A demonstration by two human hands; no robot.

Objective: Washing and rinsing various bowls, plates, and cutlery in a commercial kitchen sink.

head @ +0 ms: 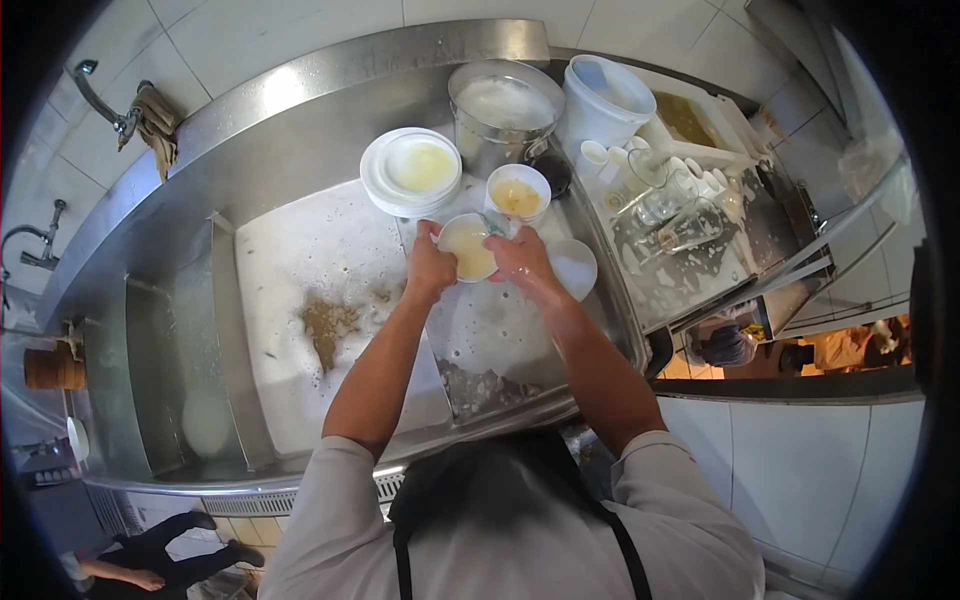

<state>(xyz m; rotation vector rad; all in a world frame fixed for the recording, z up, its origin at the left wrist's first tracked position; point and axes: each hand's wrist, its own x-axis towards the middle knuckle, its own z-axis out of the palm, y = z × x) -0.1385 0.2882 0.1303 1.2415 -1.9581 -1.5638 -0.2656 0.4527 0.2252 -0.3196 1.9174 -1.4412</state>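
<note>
Both hands are at a white bowl (468, 251) with yellowish liquid or residue inside, held over the steel sink. My left hand (431, 266) grips its left rim, thumb up. On the right rim, my right hand (521, 259) presses with its thumb and also has a pale greenish scrubber or cloth (493, 223) at its fingers, partly hidden. Just beyond stands another white bowl (517, 196) with yellow residue. A stack of white plates (373, 176) is behind my left hand, a soapy dish on top. To the right of my right hand lies a white round dish (576, 270).
Foamy water fills a sink basin (300, 247); murky basins (176, 360) lie left. A steel pot (487, 146) and white bucket (600, 112) stand behind. Glasses (686, 229) and white cups (592, 156) crowd the right drainboard. A person's legs (180, 551) show lower left.
</note>
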